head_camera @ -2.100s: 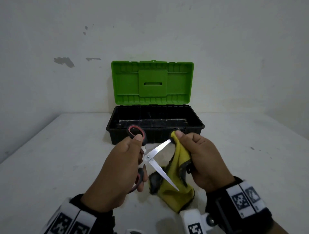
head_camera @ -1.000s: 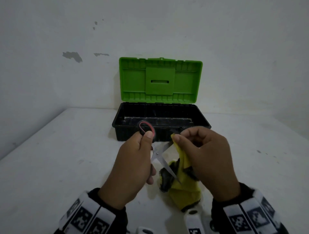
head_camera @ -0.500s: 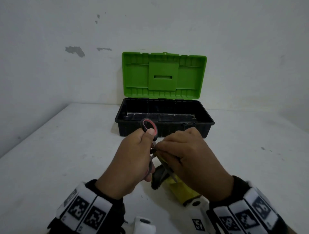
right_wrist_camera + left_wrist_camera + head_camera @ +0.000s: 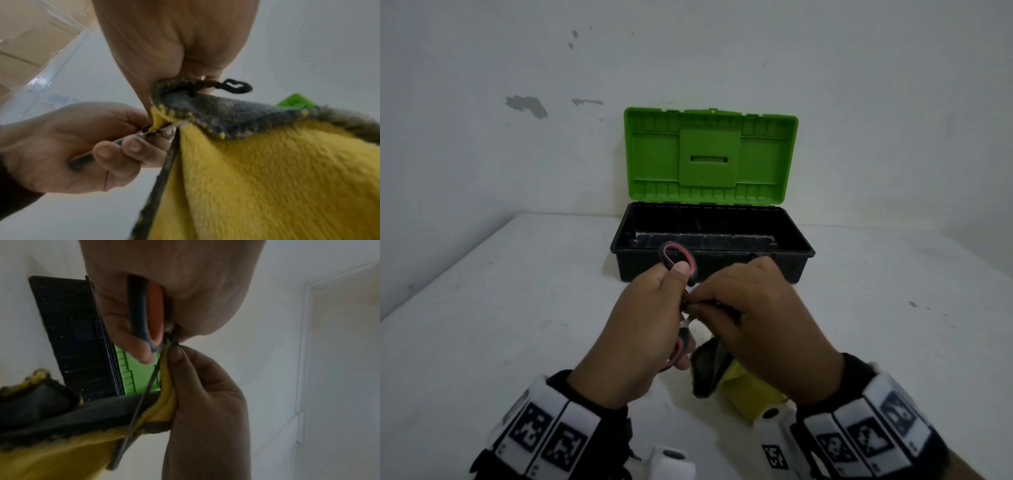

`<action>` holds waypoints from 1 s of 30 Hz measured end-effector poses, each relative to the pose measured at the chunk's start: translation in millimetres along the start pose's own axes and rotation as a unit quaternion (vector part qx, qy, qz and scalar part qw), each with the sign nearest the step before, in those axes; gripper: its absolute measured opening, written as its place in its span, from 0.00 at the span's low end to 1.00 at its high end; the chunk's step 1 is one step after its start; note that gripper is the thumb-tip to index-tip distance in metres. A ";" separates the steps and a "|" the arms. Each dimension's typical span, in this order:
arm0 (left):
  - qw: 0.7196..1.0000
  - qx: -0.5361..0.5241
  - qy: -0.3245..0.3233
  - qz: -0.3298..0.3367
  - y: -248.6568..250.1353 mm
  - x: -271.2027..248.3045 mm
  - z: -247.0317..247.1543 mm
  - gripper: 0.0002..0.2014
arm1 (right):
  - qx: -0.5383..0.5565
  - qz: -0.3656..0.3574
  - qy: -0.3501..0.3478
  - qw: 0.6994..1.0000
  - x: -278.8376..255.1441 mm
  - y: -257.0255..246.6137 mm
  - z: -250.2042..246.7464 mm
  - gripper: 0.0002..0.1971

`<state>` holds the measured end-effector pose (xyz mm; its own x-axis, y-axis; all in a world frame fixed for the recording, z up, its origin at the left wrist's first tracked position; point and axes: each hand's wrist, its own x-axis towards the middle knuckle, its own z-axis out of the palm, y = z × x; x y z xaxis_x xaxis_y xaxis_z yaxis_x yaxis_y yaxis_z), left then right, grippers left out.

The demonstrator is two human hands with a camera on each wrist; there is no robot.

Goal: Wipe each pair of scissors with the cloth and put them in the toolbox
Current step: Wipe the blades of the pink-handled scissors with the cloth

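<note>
My left hand (image 4: pixel 654 308) grips a pair of scissors (image 4: pixel 677 259) by its black and red handles, one loop sticking up past the thumb. My right hand (image 4: pixel 722 301) pinches a yellow and grey cloth (image 4: pixel 751 390) around the blades right beside the left hand, hiding them in the head view. In the left wrist view a thin blade (image 4: pixel 141 402) runs down along the cloth (image 4: pixel 61 451), just below the handle (image 4: pixel 139 313). In the right wrist view the cloth (image 4: pixel 267 178) hangs from my fingers against the metal (image 4: pixel 172 125). The black toolbox (image 4: pixel 801 248) stands open just behind my hands.
The toolbox's green lid (image 4: pixel 709 154) stands upright against the white wall. The toolbox floor that shows looks bare. The box rests on a white table (image 4: pixel 500 325) whose left edge meets the wall.
The scissor blades, spread wide earlier, have come together. My right hand has slid the cloth up the blades towards the handles until it meets the left hand.
</note>
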<state>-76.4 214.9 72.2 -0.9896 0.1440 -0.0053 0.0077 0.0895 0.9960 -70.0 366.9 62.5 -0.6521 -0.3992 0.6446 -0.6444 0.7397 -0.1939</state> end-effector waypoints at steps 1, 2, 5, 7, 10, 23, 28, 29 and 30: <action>1.000 0.003 0.001 0.000 -0.9 -0.1 0.0 0.19 | -0.009 -0.007 -0.001 1.000 -0.1 0.0 1.9 0.04; 1.000 0.006 0.001 0.001 -1.5 -0.1 -0.5 0.19 | -0.019 -0.014 -0.001 1.000 -0.1 0.8 2.5 0.05; 1.000 0.006 -0.002 0.004 -2.9 0.3 -1.8 0.19 | -0.034 -0.032 -0.015 0.999 1.7 3.1 -1.7 0.05; 1.000 0.005 -0.001 0.004 -2.9 0.7 -1.3 0.18 | -0.044 -0.035 -0.031 0.998 3.8 7.2 -6.9 0.07; 1.000 0.007 0.010 -0.004 -1.5 -0.7 -1.7 0.18 | -0.052 -0.004 -0.033 0.998 3.6 19.9 -15.6 0.06; 1.000 -0.004 -0.003 0.004 2.1 3.1 1.2 0.20 | -0.028 -0.022 -0.019 0.999 6.6 6.6 -9.8 0.04; 1.000 0.002 0.004 -0.008 -2.5 0.2 4.5 0.18 | -0.042 -0.030 -0.059 0.997 4.7 21.3 -19.8 0.08; 1.000 0.004 0.008 -0.011 -3.1 -0.3 4.1 0.18 | -0.037 -0.015 -0.054 0.998 4.0 26.2 -23.0 0.07; 1.000 0.003 0.012 -0.014 -2.9 0.1 3.7 0.18 | -0.023 0.003 -0.045 0.999 3.8 30.5 -26.0 0.05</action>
<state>-76.0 218.3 69.0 -0.9926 0.1178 -0.0307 -0.0190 0.1000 0.9948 -81.8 402.0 78.2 -0.6904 -0.4404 0.5740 -0.6225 0.7659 -0.1612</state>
